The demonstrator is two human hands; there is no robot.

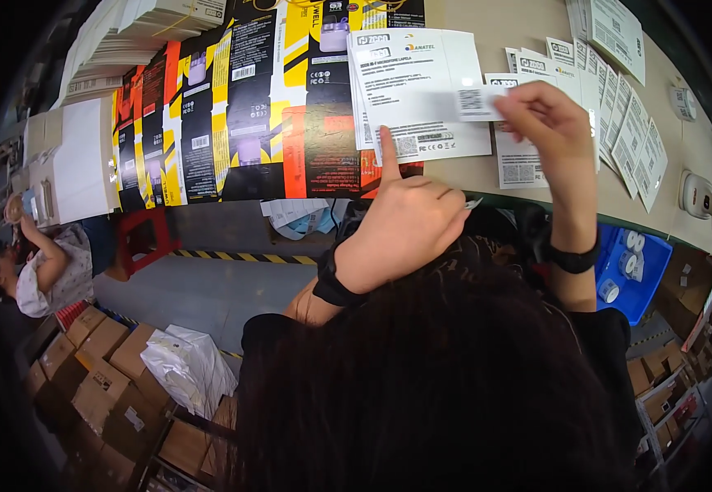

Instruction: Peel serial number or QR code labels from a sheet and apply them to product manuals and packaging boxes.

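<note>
My right hand point(549, 119) pinches a small white label point(472, 103) with a black square code by its right edge. The label is over the right side of a white printed card point(422, 70), which lies on the table with others beneath it. My left hand point(409, 217) rests at the table's near edge, its index finger stretched onto the lower left of that card. Its other fingers are curled, and a small pale tip point(473, 202) sticks out by them; what it belongs to is hidden. More white printed cards point(524, 168) lie under and beside my right hand.
Flat black, yellow and orange printed box sheets point(249, 107) cover the table's left part. Stacks of white cards point(134, 41) stand at far left, others point(618, 37) at far right. Below right, a blue bin point(647, 275) holds label rolls. A co-worker point(57, 266) is at left.
</note>
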